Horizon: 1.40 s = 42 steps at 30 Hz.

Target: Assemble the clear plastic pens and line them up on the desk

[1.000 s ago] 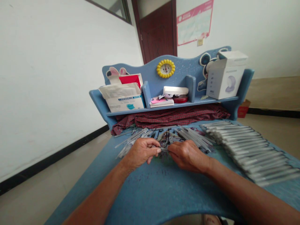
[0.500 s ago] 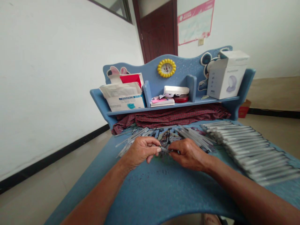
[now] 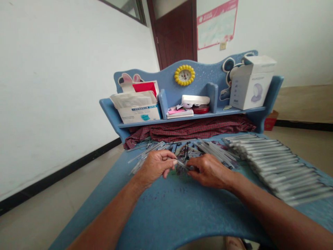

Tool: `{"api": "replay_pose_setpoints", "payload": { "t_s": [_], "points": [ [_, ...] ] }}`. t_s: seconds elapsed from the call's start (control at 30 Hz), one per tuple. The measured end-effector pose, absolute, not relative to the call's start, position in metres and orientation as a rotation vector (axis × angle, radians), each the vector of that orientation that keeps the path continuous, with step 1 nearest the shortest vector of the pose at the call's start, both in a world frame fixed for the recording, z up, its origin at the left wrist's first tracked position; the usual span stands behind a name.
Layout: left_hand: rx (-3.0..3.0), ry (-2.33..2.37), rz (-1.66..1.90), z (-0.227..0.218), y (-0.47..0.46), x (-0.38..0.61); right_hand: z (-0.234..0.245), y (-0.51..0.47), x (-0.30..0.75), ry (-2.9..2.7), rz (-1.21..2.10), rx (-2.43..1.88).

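Observation:
A thin clear pen barrel [image 3: 183, 164] spans the gap between my two hands, low over the desk. My left hand [image 3: 158, 164] pinches its left end between thumb and forefinger. The fingers of my right hand [image 3: 208, 169] are closed on its other end, which they partly hide. Just beyond the hands lies a heap of small dark pen parts [image 3: 186, 151]. Loose clear tubes [image 3: 148, 154] lie beside my left hand, and another bundle of clear tubes [image 3: 217, 152] lies behind my right hand.
Many pens with pale barrels [image 3: 283, 168] are piled in rows on the right of the blue desk [image 3: 166, 215]. A red checked cloth [image 3: 189, 129] lies under the shelf [image 3: 221, 113]. On the shelf stand a mask box [image 3: 140, 114] and a white carton [image 3: 252, 85].
My left hand has shifted slightly left and up, and more of the barrel shows between the hands. My right hand stays almost in place.

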<state>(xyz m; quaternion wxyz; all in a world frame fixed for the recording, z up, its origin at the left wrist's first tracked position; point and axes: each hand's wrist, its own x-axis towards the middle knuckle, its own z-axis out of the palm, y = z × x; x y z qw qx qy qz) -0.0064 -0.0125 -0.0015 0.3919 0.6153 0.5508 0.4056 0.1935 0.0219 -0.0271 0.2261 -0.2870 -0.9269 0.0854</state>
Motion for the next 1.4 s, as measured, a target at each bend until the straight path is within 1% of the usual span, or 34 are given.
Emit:
{"api": "replay_pose_setpoints", "payload": {
  "t_s": [0.17,0.33,0.53,0.63,0.7,0.8,0.97,1.07,1.2,1.4],
  "points": [
    [1.49,1.405,1.113,0.002,-0.014,-0.006,-0.026,0.022,0.196,-2.614,0.16,-0.898],
    [1.447,1.413,1.118,0.005,-0.015,-0.006,-0.025,0.022,0.194,-2.603,0.104,-0.937],
    [1.389,1.396,1.066,0.001,-0.012,-0.009,-0.024,0.025,0.193,-2.51,0.165,-1.003],
    [1.273,1.282,1.086,-0.001,-0.011,-0.009,-0.021,0.025,0.194,-2.418,0.268,-0.996],
    [1.192,1.188,1.091,-0.002,-0.011,-0.008,-0.019,0.024,0.194,-2.345,0.395,-0.961],
    [1.133,1.115,1.071,-0.002,-0.011,-0.007,-0.018,0.023,0.193,-2.194,0.683,-0.853],
    [1.138,1.164,1.011,-0.003,-0.013,-0.004,-0.021,0.022,0.189,-1.874,1.217,-0.71],
    [1.137,1.186,0.988,-0.003,-0.014,-0.002,-0.02,0.022,0.187,-1.692,1.417,-0.658],
    [1.158,1.208,0.958,-0.005,-0.014,-0.002,-0.019,0.019,0.187,-1.559,1.425,-0.605],
    [1.147,1.188,0.967,-0.009,-0.013,-0.003,-0.018,0.008,0.183,-1.649,1.281,-0.619]
  ]
}}
